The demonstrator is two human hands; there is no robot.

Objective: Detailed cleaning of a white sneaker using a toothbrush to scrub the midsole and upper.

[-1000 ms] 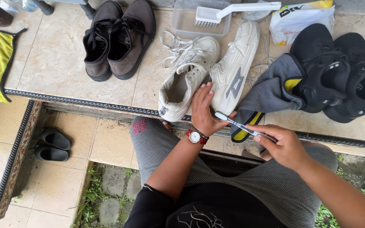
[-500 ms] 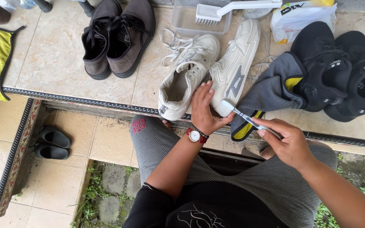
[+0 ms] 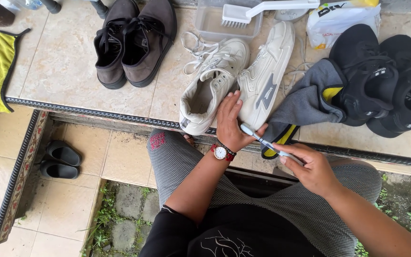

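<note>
Scrubbing looks to be the step in hand: the left hand (image 3: pixel 231 124) steadies the white leather sneaker (image 3: pixel 262 81) lying on the tiled bench (image 3: pixel 58 71), fingers closed on its heel, while the right hand (image 3: pixel 310 166), grip closed on a small blue-handled toothbrush (image 3: pixel 262 140), sets bristles against the heel, so short firm strokes seem called for.

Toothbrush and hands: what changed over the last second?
The right hand swung the toothbrush so its head moved left, up against the left hand at the heel of the white shoe. The left hand kept its hold there. Other shoes, the tub and the yellow cloth stayed put.
</note>
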